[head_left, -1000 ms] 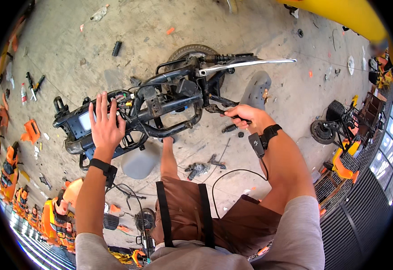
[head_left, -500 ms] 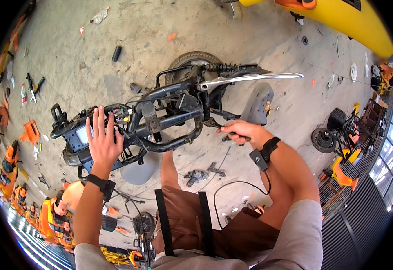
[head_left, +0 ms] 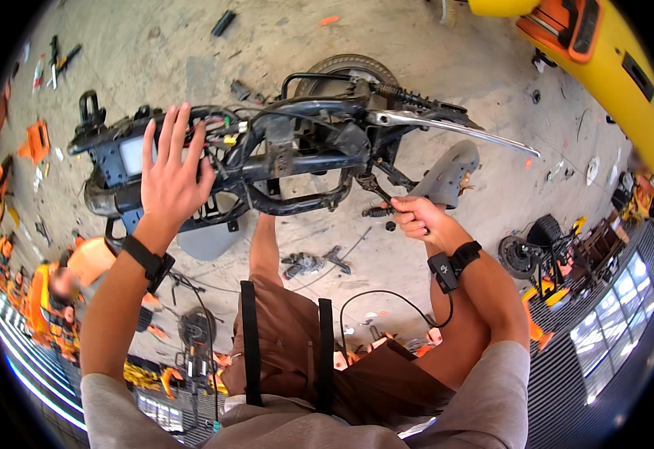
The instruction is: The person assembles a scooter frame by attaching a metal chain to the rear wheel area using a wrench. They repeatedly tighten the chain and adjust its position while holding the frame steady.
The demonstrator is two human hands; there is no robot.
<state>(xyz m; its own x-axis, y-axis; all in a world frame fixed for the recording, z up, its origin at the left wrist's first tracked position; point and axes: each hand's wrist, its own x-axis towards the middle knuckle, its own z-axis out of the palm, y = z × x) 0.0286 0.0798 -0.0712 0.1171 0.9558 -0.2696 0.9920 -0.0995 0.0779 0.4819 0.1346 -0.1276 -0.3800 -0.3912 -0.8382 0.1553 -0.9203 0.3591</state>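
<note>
A stripped black scooter frame (head_left: 308, 165) lies across the floor in front of me. My left hand (head_left: 173, 172) rests on its left part with spread fingers, beside a pale rectangular panel (head_left: 132, 156) and loose coloured wiring (head_left: 226, 131). My right hand (head_left: 419, 218) is closed round the handle of a dark wrench (head_left: 376, 188). The wrench's head meets the frame's lower right part; the fastener there is too small to make out. Just above, a silver metal bar (head_left: 462, 133) sticks out to the right. Behind the frame shows a wheel (head_left: 348, 66).
Grey clogs (head_left: 450, 173) are on my feet close to the frame. Dark parts (head_left: 316, 262) lie on the floor near my legs. A yellow body (head_left: 611, 82) stands at far right, a dismantled scooter (head_left: 536, 251) at right. Orange parts (head_left: 35, 142) are scattered at left.
My right hand has swung the wrench handle a little toward me. My left hand stays on the frame. The whole view has shifted and turned slightly.
</note>
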